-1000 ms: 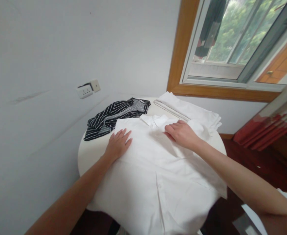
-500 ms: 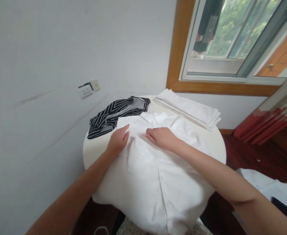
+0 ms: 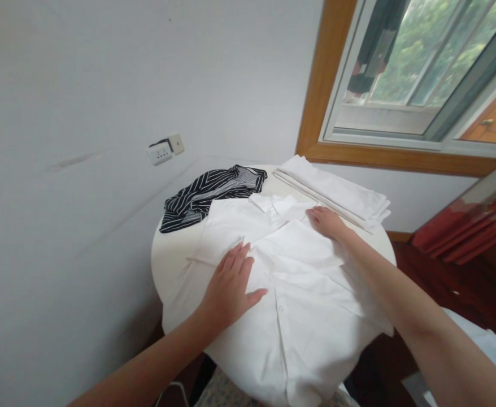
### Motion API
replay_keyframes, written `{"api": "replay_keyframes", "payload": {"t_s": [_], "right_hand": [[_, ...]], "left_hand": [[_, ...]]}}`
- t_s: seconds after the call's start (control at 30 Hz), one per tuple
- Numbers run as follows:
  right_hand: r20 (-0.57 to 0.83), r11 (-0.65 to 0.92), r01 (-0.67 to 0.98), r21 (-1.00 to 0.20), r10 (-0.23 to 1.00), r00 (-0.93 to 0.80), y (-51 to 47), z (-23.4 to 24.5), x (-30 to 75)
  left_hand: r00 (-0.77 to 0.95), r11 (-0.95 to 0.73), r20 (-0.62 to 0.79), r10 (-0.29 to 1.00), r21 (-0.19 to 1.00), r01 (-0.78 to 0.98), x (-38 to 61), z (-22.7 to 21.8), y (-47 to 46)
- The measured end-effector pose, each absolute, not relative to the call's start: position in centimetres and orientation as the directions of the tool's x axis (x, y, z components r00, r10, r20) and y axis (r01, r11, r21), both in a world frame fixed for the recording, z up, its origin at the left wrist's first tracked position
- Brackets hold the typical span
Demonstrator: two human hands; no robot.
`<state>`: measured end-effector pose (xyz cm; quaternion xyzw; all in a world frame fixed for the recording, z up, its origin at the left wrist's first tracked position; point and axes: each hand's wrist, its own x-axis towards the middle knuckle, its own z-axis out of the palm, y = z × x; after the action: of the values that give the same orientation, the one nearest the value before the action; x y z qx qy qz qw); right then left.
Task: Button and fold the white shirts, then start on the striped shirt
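A white button-up shirt [image 3: 299,305] lies spread over a small round white table [image 3: 169,257], its lower part hanging over the near edge. My left hand [image 3: 231,285] rests flat on the shirt's left side, fingers stretched out. My right hand [image 3: 326,221] lies on the cloth near the collar [image 3: 275,203], fingers flat on the fabric's right shoulder area. Neither hand holds anything.
A black-and-white striped garment [image 3: 212,192] lies crumpled at the table's far left. A folded white cloth stack [image 3: 336,192] sits at the far right under the wooden-framed window [image 3: 400,85]. A wall socket [image 3: 165,150] is at left. Red fabric [image 3: 472,232] stands at right.
My left hand has slid down toward me along the shirt's left side. My right hand has moved back up and right, near the collar. A shirt panel now lies folded across the middle.
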<state>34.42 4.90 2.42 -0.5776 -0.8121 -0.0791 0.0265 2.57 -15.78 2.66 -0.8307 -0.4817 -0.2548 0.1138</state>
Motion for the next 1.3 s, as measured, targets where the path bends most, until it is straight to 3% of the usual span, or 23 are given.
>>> {"api": "replay_keyframes", "payload": {"t_s": [0.23,0.4,0.6,0.7,0.9,1.1,1.3], "right_hand": [[0.247,0.268,0.957,0.112,0.925,-0.288,4.8,1.5,34.1],[0.283,0.308,0.927,0.212,0.889,-0.36,5.2,1.9,34.0],[0.304,0.342,0.887,0.311,0.848,-0.434,5.7,1.7,33.6],[0.341,0.34,0.871,0.354,0.821,-0.459,6.0,1.7,33.6],[0.375,0.237,0.906,0.35,0.851,-0.367,7.5,2.3,35.0],[0.359,0.226,0.928,0.296,0.874,-0.327,7.7,1.8,36.7],[0.411,0.132,0.96,0.246,0.883,-0.227,7.2,3.1,37.7]], "left_hand": [[0.38,-0.447,0.414,0.827,0.072,0.892,2.7,1.5,-15.5],[0.367,-0.45,0.411,0.834,0.123,0.884,2.3,2.9,-15.6],[0.01,-0.176,0.373,0.928,0.415,0.892,-0.4,5.9,-18.1],[-0.193,-0.01,0.366,0.911,0.485,0.874,-1.9,7.7,-20.3],[-0.322,0.182,0.211,0.923,0.497,0.849,-3.6,9.1,-23.9],[-0.235,0.225,-0.041,0.971,0.474,0.851,-5.3,6.6,-25.3],[-0.327,0.274,0.039,0.944,0.458,0.846,-6.4,5.5,-24.4]]}}
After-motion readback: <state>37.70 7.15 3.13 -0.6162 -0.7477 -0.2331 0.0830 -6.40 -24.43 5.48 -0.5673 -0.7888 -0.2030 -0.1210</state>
